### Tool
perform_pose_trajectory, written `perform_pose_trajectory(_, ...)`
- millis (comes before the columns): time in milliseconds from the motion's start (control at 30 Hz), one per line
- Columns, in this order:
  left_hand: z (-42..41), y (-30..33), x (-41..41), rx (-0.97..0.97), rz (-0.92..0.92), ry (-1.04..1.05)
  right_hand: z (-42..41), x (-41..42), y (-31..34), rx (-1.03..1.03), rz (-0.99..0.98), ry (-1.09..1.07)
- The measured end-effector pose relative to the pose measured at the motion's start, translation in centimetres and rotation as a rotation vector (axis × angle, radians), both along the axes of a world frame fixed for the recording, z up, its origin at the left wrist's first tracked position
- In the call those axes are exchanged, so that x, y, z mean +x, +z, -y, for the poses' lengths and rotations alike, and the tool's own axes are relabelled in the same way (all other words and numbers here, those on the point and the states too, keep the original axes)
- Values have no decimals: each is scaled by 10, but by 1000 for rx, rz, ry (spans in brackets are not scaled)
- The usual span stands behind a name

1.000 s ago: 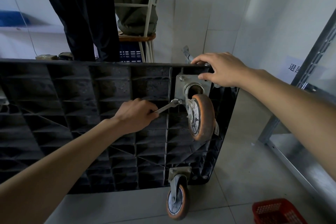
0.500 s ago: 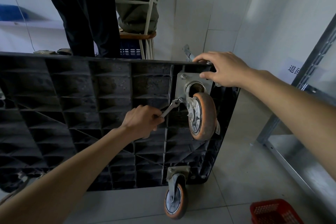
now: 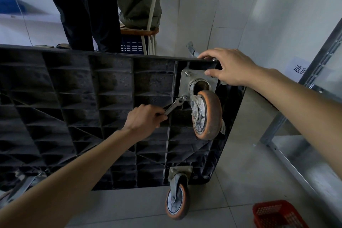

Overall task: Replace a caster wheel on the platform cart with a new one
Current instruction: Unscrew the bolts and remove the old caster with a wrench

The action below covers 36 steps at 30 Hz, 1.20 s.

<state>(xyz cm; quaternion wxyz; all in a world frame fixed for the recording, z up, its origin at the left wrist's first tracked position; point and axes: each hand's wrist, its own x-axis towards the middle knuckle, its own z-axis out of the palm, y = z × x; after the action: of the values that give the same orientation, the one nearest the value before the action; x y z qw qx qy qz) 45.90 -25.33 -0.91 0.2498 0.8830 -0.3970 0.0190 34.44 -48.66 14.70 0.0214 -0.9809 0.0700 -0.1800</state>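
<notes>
- Now the left hand [image 3: 146,120] is gripping the wrench [image 3: 174,105] handle, fingers curled round it, just left of the worn caster wheel [image 3: 207,114].
- Wrench head is sitting on the bolt [image 3: 184,97] at the lower-left corner of the mounting plate [image 3: 199,79]; against a second ago the handle is pointing lower and steeper, so the hand is swinging it down and the bolt is being turned.
- Right hand [image 3: 229,68] is holding the cart's top edge above the wheel, thumb pressing on the plate's upper right, fingers curled over the rim; same spot as before, so it is bracing.
- Platform cart [image 3: 74,98] is standing on its side, ribbed underside facing the camera, worn wheel at its upper right corner.
- Judging: removal is underway, early; upper-left bolt [image 3: 187,74] is showing in place, others hidden by the hand or wheel.
- Second caster [image 3: 177,201] is resting on the floor below the worn wheel; red basket [image 3: 277,213] lies further down and right.
- No new wheel visible.
</notes>
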Motion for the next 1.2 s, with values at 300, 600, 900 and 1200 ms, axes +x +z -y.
perform_pose_trajectory(300,-4,22,0,88,176,-7,-2,-2,0,12,6,-3)
perform_pose_trajectory(600,8,-8,-9,-103,67,63,0,0,-3,18,7,-6)
perform_pose_trajectory(900,30,-34,-40,-445,-404,33,-2,-1,-3,26,15,-14)
perform_pose_trajectory(1200,28,-43,-38,-404,-301,-3,-1,-1,-1,17,4,-25)
